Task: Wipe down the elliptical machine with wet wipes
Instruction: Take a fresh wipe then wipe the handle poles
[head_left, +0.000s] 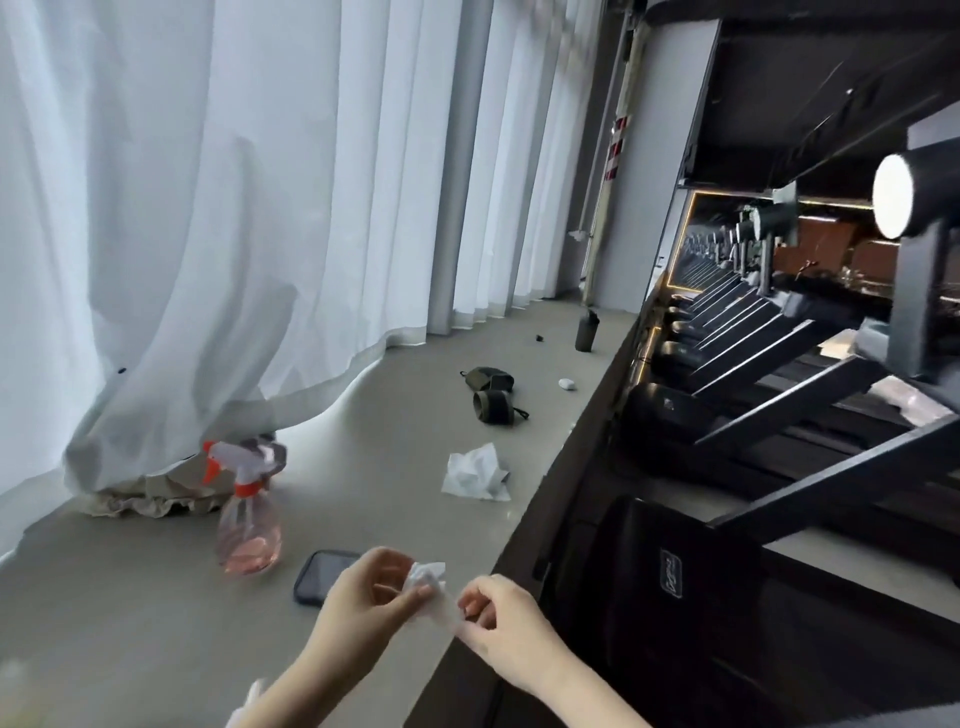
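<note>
Nearest the camera, the left hand (371, 597) and right hand (501, 626) share one white wet wipe (430, 578). The left pinches its crumpled, bunched end between thumb and curled fingers. The right nips the thin, drawn-out end between thumb and forefinger. The wipe's long axis runs between them, from the bunched end at upper left to the narrow end at lower right, and it is held in the air just above the edge of the grey ledge (130, 623).

That edge runs diagonally from bottom centre to the upper right. Just right of it, below the right hand, sits a black housing with a small logo, probably the front of the elliptical machine (675, 613), though the dark, tilted view leaves this unsure.

On the ledge just beyond the left hand lies a dark phone (318, 574), face up. Near it stands a clear spray bottle (250, 530) with an orange trigger and pink liquid. Bare ledge lies between the phone and a second, loose white wipe (474, 474) close to the edge. Farther along are a dark green strap (493, 402) and pouch (485, 378), a small white object (566, 384), then a dark bottle (587, 332). A white curtain (234, 182) bounds the ledge on the left, its hem draped over crumpled brown paper (156, 493).
</note>
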